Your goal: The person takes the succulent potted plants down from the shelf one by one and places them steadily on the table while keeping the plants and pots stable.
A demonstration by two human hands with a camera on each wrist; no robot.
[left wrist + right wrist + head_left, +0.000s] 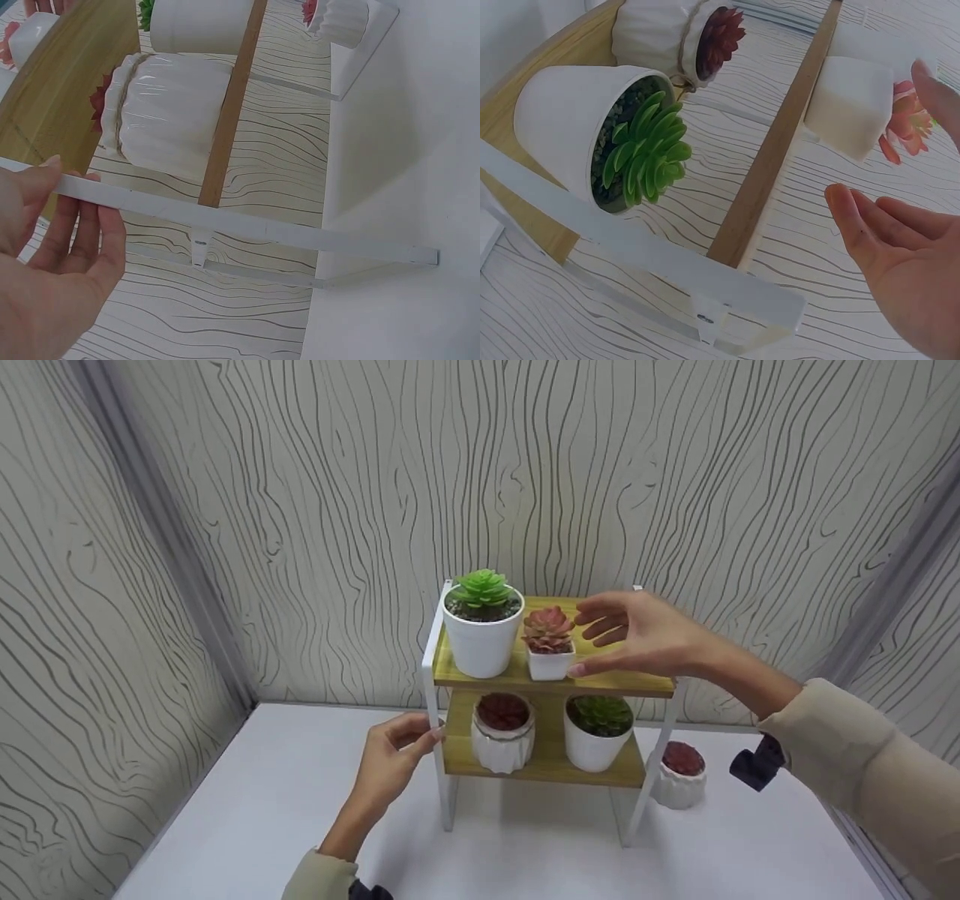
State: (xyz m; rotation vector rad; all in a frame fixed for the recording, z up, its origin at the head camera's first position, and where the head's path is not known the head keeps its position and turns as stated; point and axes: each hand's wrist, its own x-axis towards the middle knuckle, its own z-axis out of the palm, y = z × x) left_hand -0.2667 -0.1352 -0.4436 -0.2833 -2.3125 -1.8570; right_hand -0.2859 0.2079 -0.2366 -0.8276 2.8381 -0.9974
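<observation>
My left hand (390, 761) pinches the white metal frame (262, 225) of a two-tier plant shelf, thumb on one side and fingers on the other. My right hand (649, 637) is beside a small pink succulent in a square white pot (550, 666) on the upper wooden board (622, 681). Its fingers are loosely bent and spread apart from the pot; the thumb tip is close to the pot's side, and whether it touches I cannot tell. A larger round white pot with a bright green succulent (484, 637) stands to the left on the same board.
On the lower board stand a fluted white pot with a dark red succulent (504, 742) and a white pot with a green succulent (598, 742). Another fluted pot with a red succulent (680, 780) sits on the white table (247, 810), right of the shelf. Patterned panels rise behind.
</observation>
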